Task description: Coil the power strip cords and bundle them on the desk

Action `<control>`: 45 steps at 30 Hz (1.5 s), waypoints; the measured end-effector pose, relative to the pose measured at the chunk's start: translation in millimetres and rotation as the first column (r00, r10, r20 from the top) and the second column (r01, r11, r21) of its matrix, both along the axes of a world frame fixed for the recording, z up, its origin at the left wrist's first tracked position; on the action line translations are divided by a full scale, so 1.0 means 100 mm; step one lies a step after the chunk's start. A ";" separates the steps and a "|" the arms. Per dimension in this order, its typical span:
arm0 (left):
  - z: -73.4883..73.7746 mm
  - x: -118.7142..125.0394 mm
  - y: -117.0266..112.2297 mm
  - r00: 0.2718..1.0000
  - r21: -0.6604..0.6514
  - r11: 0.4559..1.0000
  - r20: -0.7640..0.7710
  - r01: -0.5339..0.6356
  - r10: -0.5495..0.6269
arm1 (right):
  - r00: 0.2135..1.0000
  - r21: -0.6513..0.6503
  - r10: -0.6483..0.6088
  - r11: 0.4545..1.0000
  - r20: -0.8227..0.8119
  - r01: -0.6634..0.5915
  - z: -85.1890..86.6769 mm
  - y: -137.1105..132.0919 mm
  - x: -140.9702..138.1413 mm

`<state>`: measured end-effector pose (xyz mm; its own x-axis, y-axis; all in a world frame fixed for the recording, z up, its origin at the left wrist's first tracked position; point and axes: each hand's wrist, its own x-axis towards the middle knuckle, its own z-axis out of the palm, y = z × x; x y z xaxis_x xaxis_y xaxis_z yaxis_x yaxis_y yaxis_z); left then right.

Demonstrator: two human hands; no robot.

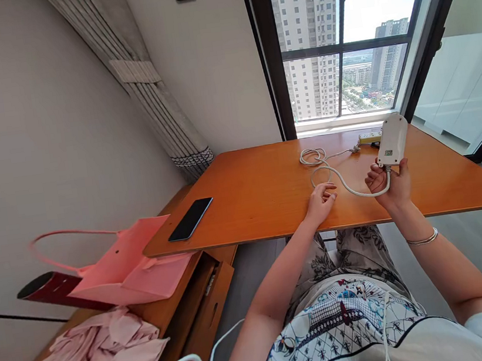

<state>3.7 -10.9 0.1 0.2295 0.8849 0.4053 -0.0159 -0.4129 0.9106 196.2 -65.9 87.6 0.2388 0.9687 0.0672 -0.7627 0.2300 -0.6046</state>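
In my right hand (395,184), closed around its lower end, a white power strip (392,140) stands upright above the table. A small label and its smooth casing face me; any sockets are hidden. Its white cord (353,189) leaves the bottom end, sags past my fingers and runs left to a loose coil (314,157) on the tabletop. My left hand (321,202) rests at the table's front edge, just below a loop of the cord. Its fingers are loosely bent and apart, with nothing seen between them.
A second power strip (370,138) lies at the back of the orange-brown table (252,197), near the window. A black phone (190,219) lies at the left. Beyond the left edge are a pink bag (122,261), pink cloth (91,360) and a wooden drawer (213,308).
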 end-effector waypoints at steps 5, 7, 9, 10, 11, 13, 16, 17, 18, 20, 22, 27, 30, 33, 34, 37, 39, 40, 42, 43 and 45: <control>0.09 -0.05 0.12 0.925 -0.001 0.978 0.327 -0.207 0.196 | 0.999 -0.021 -0.040 0.999 0.032 0.041 -0.04 -0.15 0.35; 0.19 -0.07 0.29 0.903 -0.016 0.953 0.313 -0.304 0.294 | 0.997 -0.032 -0.072 0.997 0.032 0.073 -0.05 -0.21 0.48; 0.31 -0.09 0.52 0.929 0.047 0.937 0.157 -0.345 0.334 | 0.996 -0.040 -0.086 0.995 0.028 0.087 -0.06 -0.27 0.58; 0.37 -0.08 0.64 0.937 0.102 0.932 0.052 -0.349 0.345 | 0.996 -0.040 -0.090 0.995 0.026 0.091 -0.07 -0.30 0.62; 0.42 -0.07 0.75 0.936 0.142 0.931 -0.056 -0.337 0.347 | 0.995 -0.038 -0.095 0.995 0.021 0.096 -0.07 -0.32 0.65; 0.48 -0.04 0.94 0.912 0.171 0.948 -0.269 -0.270 0.309 | 0.994 -0.038 -0.110 0.993 -0.001 0.109 -0.08 -0.36 0.68; 0.46 0.01 1.14 0.877 0.132 0.967 -0.409 -0.218 0.253 | 0.993 -0.042 -0.109 0.993 -0.044 0.107 -0.07 -0.37 0.64; 0.44 0.03 1.19 0.867 0.115 0.970 -0.436 -0.213 0.242 | 0.993 -0.044 -0.100 0.994 -0.057 0.098 -0.06 -0.37 0.62; 0.41 0.04 1.23 0.853 0.098 0.973 -0.469 -0.208 0.230 | 0.993 -0.047 -0.090 0.995 -0.074 0.087 -0.05 -0.36 0.59; 0.37 0.05 1.30 0.822 0.069 0.977 -0.530 -0.200 0.206 | 0.990 -0.058 -0.069 0.996 -0.121 0.063 -0.03 -0.35 0.52; 0.34 0.06 1.35 0.792 0.050 0.981 -0.583 -0.189 0.182 | 0.985 -0.064 -0.041 0.997 -0.165 0.031 -0.01 -0.33 0.45; 0.33 -0.02 1.36 0.710 0.071 0.984 -0.683 -0.165 0.168 | 0.977 -0.068 -0.010 0.998 -0.214 -0.005 0.00 -0.29 0.37; 0.38 -0.21 1.32 0.655 0.111 0.979 -0.730 -0.173 0.199 | 0.975 -0.077 -0.029 0.997 -0.222 0.012 -0.03 -0.29 0.43; 0.50 -0.57 1.33 0.568 0.211 0.954 -0.768 -0.212 0.296 | 0.975 -0.080 -0.060 0.996 -0.212 0.044 -0.06 -0.31 0.59; 0.54 -0.72 1.34 0.528 0.249 0.944 -0.783 -0.217 0.329 | 0.974 -0.084 -0.078 0.995 -0.212 0.061 -0.07 -0.33 0.65; 0.69 -1.22 1.39 0.502 0.311 0.919 -0.771 -0.240 0.392 | 0.961 -0.093 -0.152 0.987 -0.229 0.133 -0.08 -0.36 0.84; 0.77 -1.56 1.39 0.552 0.350 0.891 -0.700 -0.289 0.453 | 0.943 -0.109 -0.220 0.974 -0.250 0.199 -0.08 -0.37 0.94; 0.80 -1.71 1.38 0.572 0.357 0.879 -0.667 -0.317 0.477 | 0.932 -0.121 -0.257 0.965 -0.258 0.232 -0.08 -0.37 0.99; 0.85 -1.96 1.34 0.592 0.349 0.865 -0.631 -0.362 0.502 | 0.909 -0.147 -0.324 0.944 -0.263 0.294 -0.07 -0.36 1.05; 0.87 -2.06 1.32 0.599 0.342 0.857 -0.614 -0.385 0.514 | 0.899 -0.158 -0.352 0.934 -0.262 0.319 -0.07 -0.35 1.07; 0.90 -2.18 1.28 0.615 0.328 0.848 -0.586 -0.416 0.528 | 0.880 -0.177 -0.399 0.915 -0.257 0.363 -0.08 -0.33 1.09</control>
<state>-213.9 117.1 90.4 0.0445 0.8886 0.4564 0.7723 -0.3204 0.5486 305.5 -98.6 79.3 0.5823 0.7951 -0.1693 -0.7727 0.4767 -0.4192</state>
